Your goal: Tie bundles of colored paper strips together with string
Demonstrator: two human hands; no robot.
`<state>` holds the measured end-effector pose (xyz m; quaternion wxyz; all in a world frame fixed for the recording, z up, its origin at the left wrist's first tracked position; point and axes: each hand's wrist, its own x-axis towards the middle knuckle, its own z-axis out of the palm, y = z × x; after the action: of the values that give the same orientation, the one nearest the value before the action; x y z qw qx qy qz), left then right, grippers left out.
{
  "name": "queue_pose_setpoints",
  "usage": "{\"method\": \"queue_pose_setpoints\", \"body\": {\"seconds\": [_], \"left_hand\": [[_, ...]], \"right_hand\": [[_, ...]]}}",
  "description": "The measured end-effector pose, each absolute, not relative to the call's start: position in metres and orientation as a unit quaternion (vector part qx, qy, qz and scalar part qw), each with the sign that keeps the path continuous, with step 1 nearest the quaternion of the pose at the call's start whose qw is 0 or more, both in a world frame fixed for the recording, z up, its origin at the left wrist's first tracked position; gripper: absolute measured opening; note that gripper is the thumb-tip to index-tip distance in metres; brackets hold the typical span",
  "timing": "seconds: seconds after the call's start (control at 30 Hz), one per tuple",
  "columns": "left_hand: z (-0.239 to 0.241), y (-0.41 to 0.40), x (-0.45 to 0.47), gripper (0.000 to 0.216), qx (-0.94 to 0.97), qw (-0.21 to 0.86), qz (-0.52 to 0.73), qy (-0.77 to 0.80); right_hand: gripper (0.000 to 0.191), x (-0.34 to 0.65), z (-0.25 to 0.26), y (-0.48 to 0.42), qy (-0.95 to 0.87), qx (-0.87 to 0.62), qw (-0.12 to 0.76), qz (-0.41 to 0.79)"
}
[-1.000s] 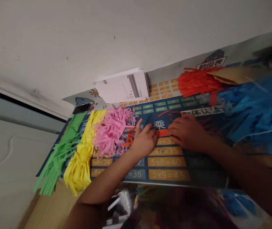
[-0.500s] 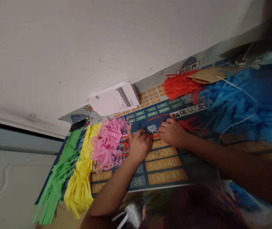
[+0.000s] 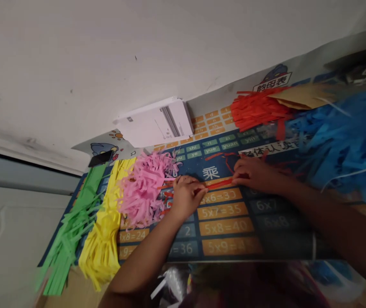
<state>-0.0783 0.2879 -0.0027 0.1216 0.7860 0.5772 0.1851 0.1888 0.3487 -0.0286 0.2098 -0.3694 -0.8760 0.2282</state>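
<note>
A thin, twisted-looking red paper strip (image 3: pixel 220 184) stretches between my two hands, low over the printed mat. The fingers of my left hand (image 3: pixel 187 194) are closed on its left end. At the other end my right hand (image 3: pixel 255 173) pinches the strip between thumb and fingers. Red fringed ends (image 3: pixel 168 201) show left of my left hand, beside a pink fringed paper bundle (image 3: pixel 144 188). Loose red paper strands lie around my right hand and above the strip. My fingers hide part of what they grip.
Yellow (image 3: pixel 104 229) and green (image 3: pixel 80 214) paper fringes lie at the left, near a dark phone-like object (image 3: pixel 101 158). A white stack (image 3: pixel 157 124) stands against the wall (image 3: pixel 105 51). Red fringe (image 3: pixel 256 110), a brown paper piece (image 3: pixel 305 96) and blue fringe (image 3: pixel 346 145) lie at the right.
My right hand has moved to the right, away from my left hand, and more of the red strip shows between them. The view has shifted slightly.
</note>
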Motion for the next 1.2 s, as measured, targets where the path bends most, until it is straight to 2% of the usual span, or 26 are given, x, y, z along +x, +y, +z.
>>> {"method": "queue_pose_setpoints", "body": {"seconds": [0.4, 0.53, 0.63, 0.7, 0.8, 1.03, 1.2], "left_hand": [[-0.004, 0.291, -0.072, 0.012, 0.786, 0.105, 0.161, 0.587], [-0.003, 0.292, -0.071, 0.012, 0.788, 0.085, 0.145, 0.592], [-0.001, 0.29, -0.072, 0.01, 0.825, 0.042, 0.144, 0.545], [0.002, 0.287, -0.071, 0.018, 0.855, 0.012, 0.135, 0.501], [0.007, 0.281, -0.066, 0.019, 0.876, -0.022, 0.111, 0.468], [0.007, 0.279, -0.055, 0.02, 0.878, -0.048, 0.114, 0.463], [0.0, 0.283, -0.056, 0.022, 0.879, -0.062, 0.129, 0.456]], "right_hand": [[0.023, 0.181, -0.03, 0.349, -0.85, -0.441, 0.191, 0.217], [0.015, 0.178, -0.027, 0.344, -0.849, -0.459, 0.189, 0.179], [0.011, 0.177, -0.021, 0.337, -0.891, -0.397, 0.2, 0.095], [0.015, 0.175, -0.017, 0.333, -0.917, -0.339, 0.204, 0.048], [0.021, 0.171, -0.014, 0.331, -0.934, -0.298, 0.196, 0.001], [0.017, 0.163, -0.012, 0.328, -0.922, -0.342, 0.181, -0.002], [0.013, 0.155, -0.012, 0.32, -0.932, -0.316, 0.173, -0.042]]}}
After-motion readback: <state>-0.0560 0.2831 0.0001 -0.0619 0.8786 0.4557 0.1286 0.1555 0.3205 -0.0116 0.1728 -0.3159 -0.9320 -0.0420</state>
